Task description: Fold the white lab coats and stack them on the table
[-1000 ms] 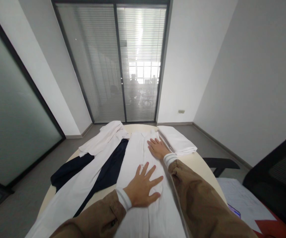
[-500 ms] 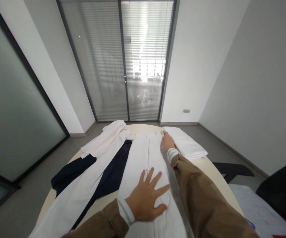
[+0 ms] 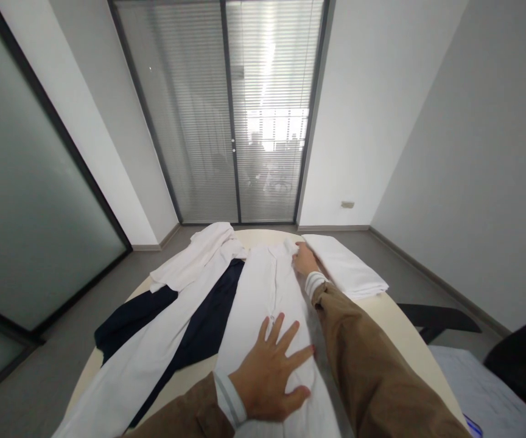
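Note:
A long white garment (image 3: 254, 292) lies lengthwise on the round table, a seam running down its middle with a small fastener on it. My left hand (image 3: 270, 368) rests flat on this garment, fingers spread, just below the fastener. At the far right corner of the same garment, my right hand (image 3: 305, 260) has its fingers closed on the edge; the fingertips are partly hidden. Close beside that hand is a folded white cloth (image 3: 347, 264).
Left on the table (image 3: 409, 359), other white clothing (image 3: 153, 340) lies across a dark navy garment (image 3: 210, 322). A black chair armrest (image 3: 439, 317) stands by the right edge, near papers (image 3: 477, 377). Beyond the table are glass doors (image 3: 267, 121) with blinds.
My right hand has shifted slightly left and toward me, with the garment's far right corner. My left hand stays spread on the garment. The view has turned slightly.

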Available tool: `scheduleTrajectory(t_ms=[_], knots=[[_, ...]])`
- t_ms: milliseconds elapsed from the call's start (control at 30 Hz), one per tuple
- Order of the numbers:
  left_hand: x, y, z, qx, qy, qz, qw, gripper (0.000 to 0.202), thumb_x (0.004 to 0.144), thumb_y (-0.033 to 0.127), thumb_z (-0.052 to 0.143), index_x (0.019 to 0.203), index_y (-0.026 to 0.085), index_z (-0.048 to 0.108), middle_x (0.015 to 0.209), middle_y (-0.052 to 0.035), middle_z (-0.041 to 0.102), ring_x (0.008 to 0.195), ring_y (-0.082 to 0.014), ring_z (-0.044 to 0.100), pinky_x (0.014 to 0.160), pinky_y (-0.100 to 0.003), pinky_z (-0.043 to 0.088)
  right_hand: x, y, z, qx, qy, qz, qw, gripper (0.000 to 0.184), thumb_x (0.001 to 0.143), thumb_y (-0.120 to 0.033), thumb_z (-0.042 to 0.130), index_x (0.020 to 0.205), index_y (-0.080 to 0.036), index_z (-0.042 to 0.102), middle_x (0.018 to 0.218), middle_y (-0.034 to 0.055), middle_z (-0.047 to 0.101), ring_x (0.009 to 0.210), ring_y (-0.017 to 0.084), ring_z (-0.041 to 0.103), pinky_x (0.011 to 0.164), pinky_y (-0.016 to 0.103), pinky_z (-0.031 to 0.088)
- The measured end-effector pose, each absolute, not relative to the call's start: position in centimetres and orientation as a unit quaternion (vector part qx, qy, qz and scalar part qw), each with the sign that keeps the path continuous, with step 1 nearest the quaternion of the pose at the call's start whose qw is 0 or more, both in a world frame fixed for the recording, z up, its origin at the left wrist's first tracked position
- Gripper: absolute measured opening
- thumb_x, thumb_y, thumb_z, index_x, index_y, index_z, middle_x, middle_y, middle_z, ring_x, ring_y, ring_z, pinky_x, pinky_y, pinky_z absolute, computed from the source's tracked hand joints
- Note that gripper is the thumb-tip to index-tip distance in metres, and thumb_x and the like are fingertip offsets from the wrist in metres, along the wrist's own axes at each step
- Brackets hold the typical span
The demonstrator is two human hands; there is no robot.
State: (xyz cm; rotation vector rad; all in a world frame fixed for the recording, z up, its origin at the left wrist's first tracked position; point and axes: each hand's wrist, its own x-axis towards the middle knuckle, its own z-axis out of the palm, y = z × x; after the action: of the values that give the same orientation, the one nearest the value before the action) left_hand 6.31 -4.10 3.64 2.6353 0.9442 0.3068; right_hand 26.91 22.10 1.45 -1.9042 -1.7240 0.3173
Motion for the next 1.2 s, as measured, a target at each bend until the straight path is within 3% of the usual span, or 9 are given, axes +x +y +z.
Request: scheduleTrajectory(t_ms=[167,267,400,567,700,900,967,1067,1200], knots=[[6.3,-3.9,4.0,0.922,0.332,0.103,0.172,0.075,0.091,0.058,0.053,0.157,0.03,0.031,0.166,-0.0103,0.019,0.152,-0.0426,0.006,0.119,-0.068,0.006,26.9,23.3,1.8,-0.693,-0.639,0.15,0.298,0.038,0.079,-0.015,0.056,0.115,-0.01,0.068,0.106,0.0152,0.073,0.099,0.025,0.069,0.086,0.03,0.05],[6.3,-3.8,4.0,0.921,0.331,0.102,0.177,0.074,0.09,0.058,0.053,0.156,0.03,0.032,0.166,-0.0101,0.02,0.152,-0.0428,0.006,0.119,-0.068,0.005,26.8,23.7,2.2,-0.675,-0.651,0.158,0.309,0.025,0.076,-0.018,0.06,0.098,-0.014,0.071,0.092,0.0103,0.074,0.088,0.023,0.068,0.081,0.029,0.049],[6.3,-4.0,3.7,0.917,0.333,0.124,0.182,0.073,0.09,0.056,0.055,0.154,0.028,0.035,0.165,-0.0104,0.024,0.152,-0.041,0.011,0.12,-0.066,0.009,26.7,23.7,2.8,-0.659,-0.657,0.147,0.337,0.028,0.076,-0.017,0.057,0.102,-0.016,0.069,0.09,0.0081,0.073,0.084,0.022,0.065,0.081,0.03,0.049],[6.4,-0.2,4.2,0.859,0.41,0.25,0.177,0.055,0.096,0.037,0.05,0.147,0.019,0.043,0.153,-0.0134,0.045,0.142,-0.0269,0.041,0.118,-0.048,0.033,26.8,23.2,3.5,-0.609,-0.681,0.161,0.374,0.038,0.075,-0.015,0.054,0.11,-0.018,0.07,0.099,0.0062,0.074,0.09,0.021,0.065,0.087,0.032,0.049],[5.2,8.8,5.1,0.782,0.481,0.371,0.139,0.052,0.092,0.03,0.055,0.141,0.014,0.049,0.149,-0.018,0.048,0.141,-0.0293,0.042,0.118,-0.048,0.031,27.1,22.4,4.1,-0.564,-0.703,0.184,0.391,0.037,0.074,-0.016,0.052,0.104,-0.021,0.074,0.099,0.0043,0.076,0.097,0.023,0.065,0.093,0.034,0.049],[2.3,19.5,4.6,0.616,0.543,0.474,0.317,0.075,0.082,0.026,0.069,0.15,0.014,0.039,0.152,-0.0206,0.045,0.136,-0.0316,0.048,0.11,-0.041,0.039,27.4,20.8,4.9,-0.466,-0.684,0.26,0.497,0.032,0.064,-0.019,0.046,0.081,-0.02,0.073,0.094,0.0052,0.074,0.096,0.025,0.065,0.095,0.038,0.046],[2.0,20.7,4.0,0.612,0.509,0.49,0.356,0.077,0.076,0.021,0.073,0.147,0.016,0.044,0.146,-0.0182,0.053,0.133,-0.0303,0.051,0.107,-0.039,0.041,27.7,20.3,5.3,-0.445,-0.683,0.274,0.511,0.03,0.06,-0.02,0.043,0.073,-0.021,0.07,0.092,0.0048,0.073,0.098,0.025,0.065,0.098,0.039,0.044],[2.1,21.3,3.4,0.626,0.46,0.501,0.382,0.06,0.074,0.017,0.07,0.133,0.017,0.056,0.126,-0.0129,0.067,0.115,-0.0254,0.062,0.098,-0.034,0.047,28.3,19.6,5.8,-0.424,-0.684,0.307,0.508,0.023,0.058,-0.02,0.042,0.067,-0.022,0.064,0.1,0.0055,0.072,0.109,0.026,0.062,0.105,0.042,0.038],[2.1,21.5,3.3,0.614,0.457,0.527,0.369,0.031,0.078,0.02,0.061,0.109,0.017,0.064,0.104,-0.0071,0.07,0.093,-0.0191,0.064,0.082,-0.028,0.049,29.2,18.5,6.6,-0.415,-0.678,0.357,0.491,0.012,0.059,-0.021,0.043,0.064,-0.022,0.054,0.12,0.0073,0.068,0.119,0.027,0.058,0.109,0.046,0.032]])
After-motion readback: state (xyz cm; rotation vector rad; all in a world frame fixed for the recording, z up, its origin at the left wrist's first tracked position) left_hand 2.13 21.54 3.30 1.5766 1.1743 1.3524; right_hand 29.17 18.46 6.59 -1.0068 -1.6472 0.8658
